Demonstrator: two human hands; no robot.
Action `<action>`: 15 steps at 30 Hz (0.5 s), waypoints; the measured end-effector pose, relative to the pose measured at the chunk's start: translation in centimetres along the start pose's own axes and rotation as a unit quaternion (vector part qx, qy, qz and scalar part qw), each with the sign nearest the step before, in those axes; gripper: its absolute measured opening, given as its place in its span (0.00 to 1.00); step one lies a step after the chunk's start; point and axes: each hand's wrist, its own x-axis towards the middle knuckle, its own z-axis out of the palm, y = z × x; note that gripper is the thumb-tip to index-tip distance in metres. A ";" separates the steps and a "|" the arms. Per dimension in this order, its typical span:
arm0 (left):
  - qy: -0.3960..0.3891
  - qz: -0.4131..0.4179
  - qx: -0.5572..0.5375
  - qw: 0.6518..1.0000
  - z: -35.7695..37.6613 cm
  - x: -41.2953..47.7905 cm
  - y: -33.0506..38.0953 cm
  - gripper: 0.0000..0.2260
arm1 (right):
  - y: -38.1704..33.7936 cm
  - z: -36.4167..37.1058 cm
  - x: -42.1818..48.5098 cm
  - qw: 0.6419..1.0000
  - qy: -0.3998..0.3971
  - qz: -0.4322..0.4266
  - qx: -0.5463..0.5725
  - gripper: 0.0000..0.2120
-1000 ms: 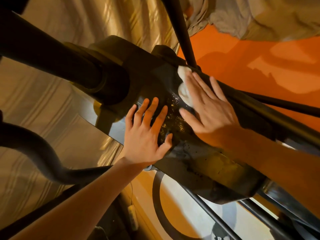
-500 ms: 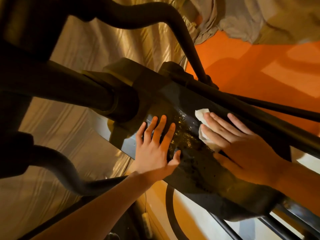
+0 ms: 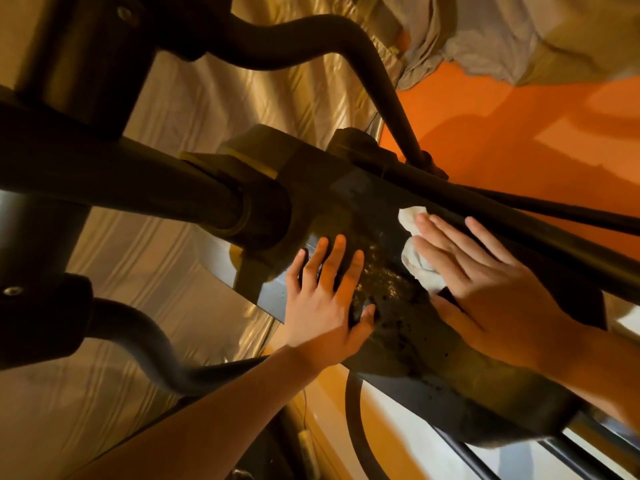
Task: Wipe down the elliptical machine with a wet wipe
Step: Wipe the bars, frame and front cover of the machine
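The wet wipe (image 3: 408, 220) is lying bunched on the elliptical's dark cover (image 3: 408, 341), and your right hand (image 3: 491, 292) is pressing it with flat fingers. The speckled grime patch (image 3: 381, 282) is sitting just left of the wipe, between your hands. Your left hand (image 3: 322, 306) is bracing open-palmed on the cover, gripping nothing.

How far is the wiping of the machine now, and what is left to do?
Done: nothing looks plainly finished. In hand: the right hand presses the wipe flat on the dark cover; the left hand rests flat beside it. Left: the specks between the hands and lower on the cover, and probably the bars.
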 end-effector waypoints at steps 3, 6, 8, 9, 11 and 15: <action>0.003 -0.003 0.006 1.000 0.0 0.0 0.0 0.29 | 0.6 -0.7 -1.4 1.000 -0.007 -0.005 -0.016 0.30; 0.009 -0.010 -0.008 1.000 0.0 0.1 0.1 0.29 | 0.5 -0.1 1.7 0.995 0.022 -0.021 -0.092 0.30; 0.009 -0.017 -0.012 1.000 0.1 0.1 0.1 0.30 | -0.2 0.3 5.0 0.996 0.021 -0.027 -0.079 0.30; 0.010 -0.018 -0.014 1.000 0.1 0.0 0.1 0.30 | -0.8 0.3 6.9 0.998 0.002 -0.015 -0.056 0.31; 0.014 -0.013 -0.021 1.000 0.2 0.1 0.1 0.29 | -2.2 0.1 10.7 0.999 -0.009 0.004 -0.037 0.32; 0.027 -0.008 -0.037 0.999 0.3 0.1 0.1 0.27 | -3.8 -0.6 15.3 0.999 -0.026 0.005 -0.018 0.34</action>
